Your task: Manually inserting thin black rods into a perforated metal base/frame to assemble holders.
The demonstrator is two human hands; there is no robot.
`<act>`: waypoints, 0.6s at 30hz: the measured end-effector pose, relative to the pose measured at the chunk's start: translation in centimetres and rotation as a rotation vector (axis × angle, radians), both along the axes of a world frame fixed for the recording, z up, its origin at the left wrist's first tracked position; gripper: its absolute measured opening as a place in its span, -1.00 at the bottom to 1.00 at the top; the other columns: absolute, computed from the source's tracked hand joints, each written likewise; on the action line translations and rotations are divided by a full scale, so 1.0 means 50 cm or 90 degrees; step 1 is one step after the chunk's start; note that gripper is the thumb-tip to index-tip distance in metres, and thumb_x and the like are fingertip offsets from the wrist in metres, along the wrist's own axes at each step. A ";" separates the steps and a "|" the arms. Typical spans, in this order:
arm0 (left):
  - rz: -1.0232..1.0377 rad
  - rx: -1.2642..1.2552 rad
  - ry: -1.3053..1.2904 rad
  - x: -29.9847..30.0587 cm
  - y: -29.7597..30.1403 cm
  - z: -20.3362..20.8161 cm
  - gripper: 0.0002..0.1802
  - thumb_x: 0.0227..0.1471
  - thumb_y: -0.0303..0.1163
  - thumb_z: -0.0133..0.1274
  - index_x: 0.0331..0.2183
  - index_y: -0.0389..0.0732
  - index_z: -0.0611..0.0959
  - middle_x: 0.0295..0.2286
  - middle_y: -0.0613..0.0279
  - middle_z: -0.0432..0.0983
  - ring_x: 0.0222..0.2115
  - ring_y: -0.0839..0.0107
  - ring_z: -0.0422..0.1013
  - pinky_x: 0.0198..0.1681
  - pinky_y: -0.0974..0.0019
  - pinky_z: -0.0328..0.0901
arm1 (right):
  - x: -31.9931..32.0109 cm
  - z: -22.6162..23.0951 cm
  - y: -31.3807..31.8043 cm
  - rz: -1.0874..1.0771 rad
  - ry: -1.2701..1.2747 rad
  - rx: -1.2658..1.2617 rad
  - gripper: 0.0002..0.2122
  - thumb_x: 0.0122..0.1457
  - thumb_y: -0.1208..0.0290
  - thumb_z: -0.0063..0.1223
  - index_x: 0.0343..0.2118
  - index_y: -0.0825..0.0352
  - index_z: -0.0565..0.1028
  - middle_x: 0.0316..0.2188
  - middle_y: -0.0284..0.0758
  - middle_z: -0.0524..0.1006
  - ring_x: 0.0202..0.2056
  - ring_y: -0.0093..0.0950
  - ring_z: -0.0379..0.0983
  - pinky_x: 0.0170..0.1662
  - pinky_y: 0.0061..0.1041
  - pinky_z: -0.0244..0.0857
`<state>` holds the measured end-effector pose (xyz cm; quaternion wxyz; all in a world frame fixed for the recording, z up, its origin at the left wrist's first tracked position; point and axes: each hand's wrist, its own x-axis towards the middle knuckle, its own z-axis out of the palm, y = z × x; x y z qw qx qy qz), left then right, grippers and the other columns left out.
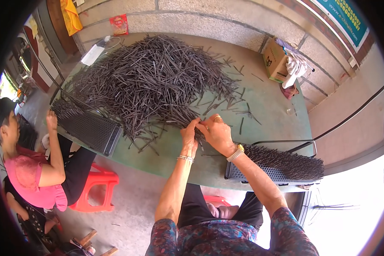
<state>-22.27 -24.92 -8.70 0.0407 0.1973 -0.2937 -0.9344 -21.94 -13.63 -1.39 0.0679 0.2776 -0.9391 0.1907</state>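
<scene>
A bundle of dark thin sticks [184,116] lies at the near edge of a big heap of the same sticks [153,72]. My left hand [189,135] is closed around the bundle's near end, and a few stick ends show below its fingers. Beside it my right hand [217,133] is closed, its thumb and forefinger meeting the left fingertips at the bundle. What the right fingers pinch is hidden. To the right of my right forearm lies a black perforated rack [239,171], with many dark sticks [290,163] standing upright in it.
The heap covers much of the green table [269,115]. At the left, a person in pink [30,170] reaches to another perforated rack [89,130] beside a red stool [99,187]. A cardboard box [274,59] with cloth stands far right, by the wall. A wire frame [301,143] stands behind my rack.
</scene>
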 end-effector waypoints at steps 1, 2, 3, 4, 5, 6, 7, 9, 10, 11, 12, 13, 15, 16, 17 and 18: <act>-0.001 -0.072 0.014 0.004 -0.009 -0.001 -0.86 -0.03 -0.46 0.13 -0.41 -0.35 0.59 -0.47 0.25 0.54 -0.45 0.38 0.49 -0.34 0.42 0.37 | -0.003 0.004 -0.007 0.001 0.058 -0.089 -0.44 0.04 0.15 0.19 0.03 0.36 0.33 -0.28 -0.14 0.43 -0.22 -0.14 0.43 -0.22 -0.26 0.39; 0.002 -0.073 0.013 0.007 -0.011 -0.002 -0.86 -0.03 -0.46 0.13 -0.41 -0.35 0.59 -0.47 0.25 0.54 -0.45 0.38 0.49 -0.34 0.42 0.37 | -0.006 0.007 -0.016 0.002 0.116 -0.179 -0.31 0.03 0.05 0.22 0.14 0.35 0.25 -0.26 -0.14 0.46 -0.17 -0.13 0.42 -0.16 -0.28 0.38; 0.025 -0.190 0.034 0.010 0.005 0.027 -0.79 -0.05 -0.43 0.15 -0.40 -0.39 0.54 -0.50 0.22 0.52 -0.46 0.35 0.48 -0.34 0.39 0.37 | -0.017 -0.001 -0.010 -0.007 0.118 -0.174 -0.31 0.03 0.05 0.22 0.14 0.35 0.25 -0.26 -0.14 0.46 -0.17 -0.13 0.42 -0.16 -0.28 0.38; 0.055 -0.311 0.055 0.015 0.010 0.042 -0.72 -0.08 -0.41 0.17 -0.39 -0.43 0.50 -0.52 0.18 0.50 -0.47 0.32 0.47 -0.35 0.35 0.38 | -0.024 -0.013 -0.020 0.017 0.093 -0.228 -0.23 0.00 0.04 0.25 0.17 0.40 0.17 -0.23 -0.13 0.46 -0.12 -0.17 0.40 -0.11 -0.33 0.36; 0.051 -0.311 0.056 0.014 0.016 0.040 -0.72 -0.08 -0.41 0.17 -0.39 -0.43 0.50 -0.52 0.18 0.50 -0.47 0.32 0.47 -0.35 0.35 0.38 | -0.029 -0.025 -0.029 0.040 0.070 -0.282 -0.14 -0.02 0.02 0.28 0.20 0.44 0.09 -0.21 -0.13 0.45 -0.08 -0.20 0.38 -0.07 -0.37 0.34; 0.127 -0.460 0.137 0.022 0.006 0.024 -0.68 -0.10 -0.38 0.18 -0.36 -0.42 0.49 -0.51 0.18 0.50 -0.46 0.31 0.46 -0.35 0.33 0.36 | -0.013 -0.015 -0.065 0.025 0.071 -0.351 -0.18 -0.02 0.15 0.32 0.19 0.42 0.08 -0.22 -0.15 0.47 -0.10 -0.33 0.40 -0.03 -0.41 0.31; 0.199 -0.607 0.226 0.024 0.007 0.007 -0.64 -0.11 -0.35 0.19 -0.34 -0.42 0.47 -0.50 0.18 0.49 -0.45 0.30 0.45 -0.34 0.30 0.35 | -0.012 -0.025 -0.075 0.026 0.071 -0.352 -0.18 -0.02 0.15 0.32 0.19 0.42 0.08 -0.22 -0.15 0.47 -0.10 -0.33 0.40 -0.03 -0.41 0.31; 0.143 -0.577 0.213 0.050 0.008 -0.015 -0.54 -0.14 -0.26 0.22 -0.26 -0.37 0.47 -0.45 0.15 0.53 -0.39 0.25 0.48 -0.31 0.27 0.35 | -0.004 -0.052 -0.093 -0.030 -0.262 -0.547 -0.22 -0.03 0.14 0.27 0.17 0.40 0.10 -0.07 0.01 0.41 -0.02 -0.09 0.38 0.08 -0.29 0.24; 0.129 -0.650 0.139 0.064 0.017 -0.008 -0.53 -0.12 -0.23 0.22 -0.23 -0.34 0.48 -0.44 0.13 0.54 -0.38 0.23 0.49 -0.31 0.27 0.35 | 0.009 -0.045 -0.102 -0.089 -0.257 -0.555 -0.36 -0.02 0.27 0.25 0.10 0.35 0.20 -0.19 -0.07 0.49 -0.13 -0.17 0.46 0.00 -0.30 0.29; 0.114 -0.721 0.064 0.072 0.023 -0.003 -0.52 -0.11 -0.20 0.22 -0.20 -0.30 0.49 -0.43 0.12 0.56 -0.36 0.22 0.51 -0.30 0.27 0.35 | 0.018 -0.034 -0.103 -0.091 -0.255 -0.554 -0.36 -0.02 0.27 0.25 0.10 0.35 0.20 -0.19 -0.07 0.49 -0.13 -0.17 0.46 0.00 -0.30 0.29; 0.098 -0.734 0.043 0.080 0.022 -0.008 -0.53 -0.07 -0.14 0.19 -0.19 -0.26 0.49 -0.43 0.12 0.56 -0.34 0.20 0.52 -0.30 0.26 0.35 | 0.030 -0.029 -0.104 -0.114 -0.291 -0.544 -0.47 -0.01 0.32 0.26 -0.02 0.38 0.26 -0.26 -0.19 0.49 -0.21 -0.34 0.43 -0.07 -0.41 0.30; 0.097 -0.734 0.043 0.079 0.021 -0.011 -0.53 -0.07 -0.14 0.19 -0.19 -0.26 0.49 -0.43 0.12 0.56 -0.34 0.20 0.52 -0.30 0.26 0.35 | 0.036 -0.026 -0.107 -0.137 -0.326 -0.534 -0.58 -0.01 0.37 0.26 -0.15 0.40 0.32 -0.32 -0.30 0.48 -0.30 -0.51 0.40 -0.14 -0.52 0.31; 0.053 -0.760 0.025 0.080 0.014 -0.018 -0.54 -0.04 -0.16 0.17 -0.17 -0.26 0.48 -0.41 0.10 0.56 -0.32 0.21 0.52 -0.28 0.26 0.35 | 0.037 -0.042 -0.120 -0.115 -0.289 -0.638 -0.64 -0.01 0.37 0.25 -0.24 0.38 0.33 -0.36 -0.31 0.48 -0.32 -0.52 0.38 -0.19 -0.53 0.31; 0.054 -0.758 0.027 0.077 0.023 0.006 -0.54 -0.04 -0.16 0.17 -0.17 -0.26 0.48 -0.41 0.10 0.56 -0.32 0.21 0.52 -0.28 0.26 0.35 | 0.035 -0.031 -0.118 -0.154 -0.266 -0.607 -0.63 0.00 0.36 0.25 -0.22 0.37 0.33 -0.37 -0.32 0.48 -0.32 -0.53 0.38 -0.19 -0.52 0.31; 0.065 -0.835 -0.024 0.075 0.040 0.031 -0.45 -0.01 -0.19 0.13 -0.08 -0.33 0.37 -0.39 -0.03 0.55 -0.32 0.12 0.52 -0.32 0.22 0.37 | 0.033 -0.020 -0.117 -0.192 -0.243 -0.575 -0.62 0.00 0.35 0.26 -0.20 0.37 0.34 -0.38 -0.32 0.48 -0.32 -0.53 0.38 -0.19 -0.52 0.31; 0.077 -0.912 -0.075 0.077 0.047 0.051 -0.35 0.01 -0.23 0.10 0.02 -0.40 0.27 -0.37 -0.16 0.54 -0.32 0.02 0.51 -0.36 0.18 0.39 | 0.037 -0.017 -0.114 -0.174 -0.194 -0.574 -0.60 0.04 0.33 0.21 -0.10 0.31 0.34 -0.32 -0.24 0.53 -0.30 -0.40 0.47 -0.24 -0.40 0.32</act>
